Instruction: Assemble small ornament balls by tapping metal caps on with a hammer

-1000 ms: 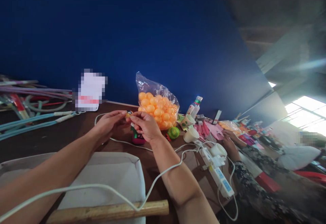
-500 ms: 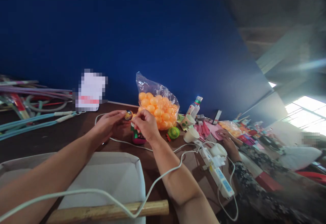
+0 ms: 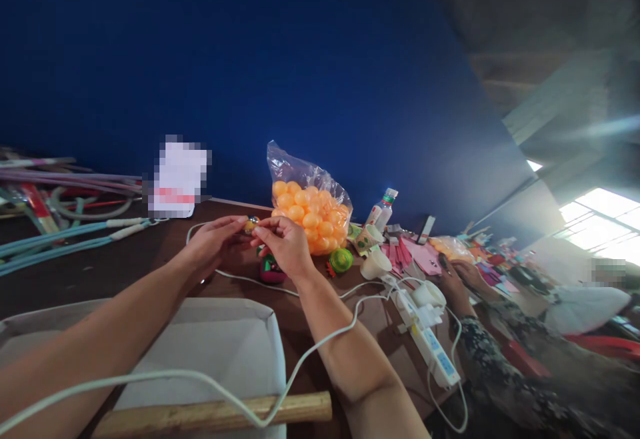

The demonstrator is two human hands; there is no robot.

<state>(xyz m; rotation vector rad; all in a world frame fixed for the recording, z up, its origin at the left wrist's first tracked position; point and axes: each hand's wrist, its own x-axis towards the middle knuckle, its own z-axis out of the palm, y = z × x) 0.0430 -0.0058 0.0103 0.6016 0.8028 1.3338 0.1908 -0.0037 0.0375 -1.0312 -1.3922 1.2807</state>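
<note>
My left hand and my right hand meet above the brown table, fingertips pinched together on a small shiny round object. Just behind my right hand stands a clear plastic bag full of orange balls. A small pink and green item sits on the table right under my right hand. A white cable runs under my right forearm.
A white tray with a wooden handle lies in front of me. A white power strip, paper cups, a green disc and a bottle lie to the right. Another person's hands work there. Coloured hoops pile at the left.
My right hand dipped away from the small object and has come back up to pinch it with the left. The other person's hands shifted slightly at the right.
</note>
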